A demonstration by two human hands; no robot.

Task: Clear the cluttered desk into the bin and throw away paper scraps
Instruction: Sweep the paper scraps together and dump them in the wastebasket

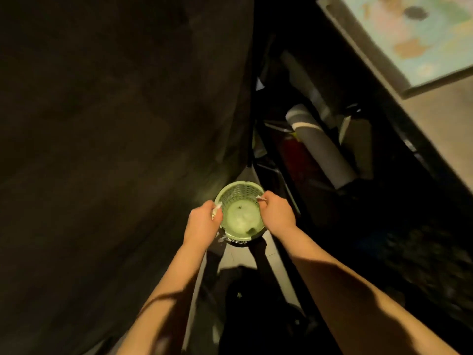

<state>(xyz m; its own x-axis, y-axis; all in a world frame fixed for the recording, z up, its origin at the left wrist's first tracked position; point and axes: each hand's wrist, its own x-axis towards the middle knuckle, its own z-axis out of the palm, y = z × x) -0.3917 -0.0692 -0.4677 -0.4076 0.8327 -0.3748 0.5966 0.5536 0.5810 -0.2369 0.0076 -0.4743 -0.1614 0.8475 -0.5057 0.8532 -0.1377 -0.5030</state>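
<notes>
Head view, looking down in dim light. A small round green basket with perforated walls sits low at centre, between both outstretched bare arms. The left hand is closed at the basket's left rim, fingers curled around a white bit that may be paper or a liner edge; which, the blur does not settle. The right hand is closed likewise at the right rim, pinching a similar white bit. Inside the basket, pale contents cover the bottom, with a small dark object near the near wall. To the left stretches a dark fabric surface. To the right, a rolled grey mat lies in shadow. At far right, a desk edge carries a pale patterned mat.
</notes>
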